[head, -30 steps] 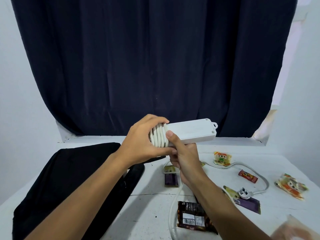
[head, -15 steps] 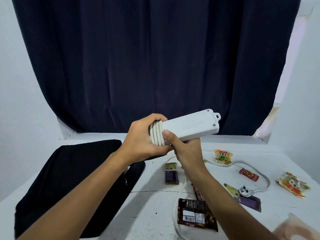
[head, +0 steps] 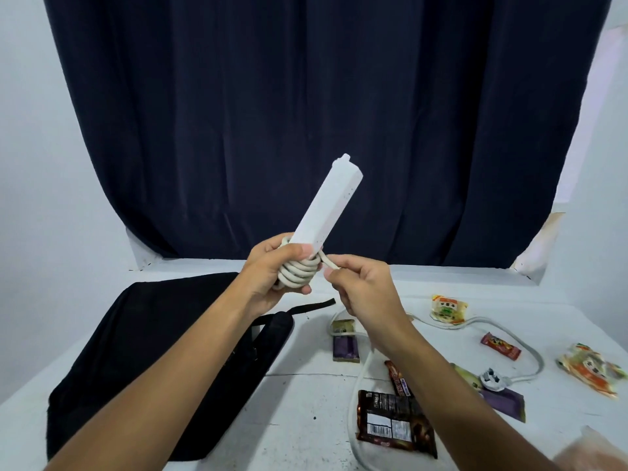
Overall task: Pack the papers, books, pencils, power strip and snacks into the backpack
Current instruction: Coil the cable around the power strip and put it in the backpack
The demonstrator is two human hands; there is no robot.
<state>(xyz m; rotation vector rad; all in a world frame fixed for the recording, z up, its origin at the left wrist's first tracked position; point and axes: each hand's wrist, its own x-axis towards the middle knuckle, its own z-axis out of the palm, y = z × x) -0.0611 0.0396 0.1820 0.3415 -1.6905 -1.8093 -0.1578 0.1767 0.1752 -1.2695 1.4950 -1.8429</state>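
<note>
Presently left hand (head: 272, 277) grips the boxy white power strip (head: 326, 202), tilted toward 1 o'clock above the table (head: 306, 396), over smooth round cord coils (head: 299, 273), right hand (head: 363, 294) pinching the cord; black fabric backpack (head: 142, 341) at 8 o'clock.

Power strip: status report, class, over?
Left hand grips power strip and coils. Right hand pinches cord. Plug on table, loose cord crossing snacks.

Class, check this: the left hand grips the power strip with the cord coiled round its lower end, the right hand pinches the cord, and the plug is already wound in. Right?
Not quite. The head view shows the plug lying on the table, cord trailing. The left hand grips the power strip; the right hand pinches the cord.
</note>
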